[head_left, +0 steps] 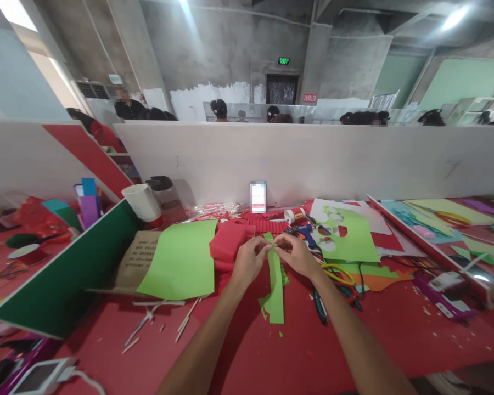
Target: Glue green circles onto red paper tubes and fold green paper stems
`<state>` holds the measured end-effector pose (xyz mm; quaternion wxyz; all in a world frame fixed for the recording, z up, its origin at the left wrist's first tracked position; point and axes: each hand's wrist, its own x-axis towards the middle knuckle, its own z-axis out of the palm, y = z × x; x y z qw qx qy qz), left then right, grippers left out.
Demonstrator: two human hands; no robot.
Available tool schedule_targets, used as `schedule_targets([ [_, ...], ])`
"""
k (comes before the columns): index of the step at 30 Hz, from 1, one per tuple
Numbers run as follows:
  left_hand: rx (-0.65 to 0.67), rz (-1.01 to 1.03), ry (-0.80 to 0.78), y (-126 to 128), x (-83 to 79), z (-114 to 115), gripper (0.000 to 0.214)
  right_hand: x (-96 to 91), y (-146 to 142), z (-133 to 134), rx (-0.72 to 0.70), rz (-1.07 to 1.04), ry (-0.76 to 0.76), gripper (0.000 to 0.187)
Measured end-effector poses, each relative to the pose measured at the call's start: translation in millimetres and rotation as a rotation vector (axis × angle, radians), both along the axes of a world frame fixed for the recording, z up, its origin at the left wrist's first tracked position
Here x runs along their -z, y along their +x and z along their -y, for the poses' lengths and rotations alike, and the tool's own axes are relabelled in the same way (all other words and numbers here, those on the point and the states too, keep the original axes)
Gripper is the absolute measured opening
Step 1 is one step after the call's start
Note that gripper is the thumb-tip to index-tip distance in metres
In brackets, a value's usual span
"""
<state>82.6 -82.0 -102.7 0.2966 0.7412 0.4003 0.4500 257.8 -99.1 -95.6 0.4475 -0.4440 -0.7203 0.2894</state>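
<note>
A long light-green paper strip [276, 293] hangs down toward me over the red tabletop, its upper part between my two hands. My left hand [250, 257] pinches it with thumb and forefinger from the left. From the right, the fingertips of my right hand [295, 254] close on it too, almost meeting the left ones. What the fingertips cover is hidden. Fringed green scraps lie beside the strip. Just left of my left hand is a red folded paper piece [228, 244]. Behind my right hand lies a blue glue gun [307, 236].
A large green sheet [185, 260] lies on the left, and a cut-out green sheet [349, 236] on the right. Pliers [320, 307] and yellow-handled scissors [338, 273] lie by my right forearm. A phone [258, 196] leans on the white partition [313, 159]. A green divider [69, 274] stands left.
</note>
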Motion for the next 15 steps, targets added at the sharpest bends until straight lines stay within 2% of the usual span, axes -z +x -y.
schedule_targets([
  [7,0.086,0.088,-0.073,0.5,-4.9,2.6,0.023,-3.5,0.0,1.1,0.051,-0.023,0.070,0.008],
  [15,0.077,0.156,-0.136,1.4,1.0,-3.1,0.021,-2.1,1.1,0.7,-0.008,-0.074,0.000,0.018],
])
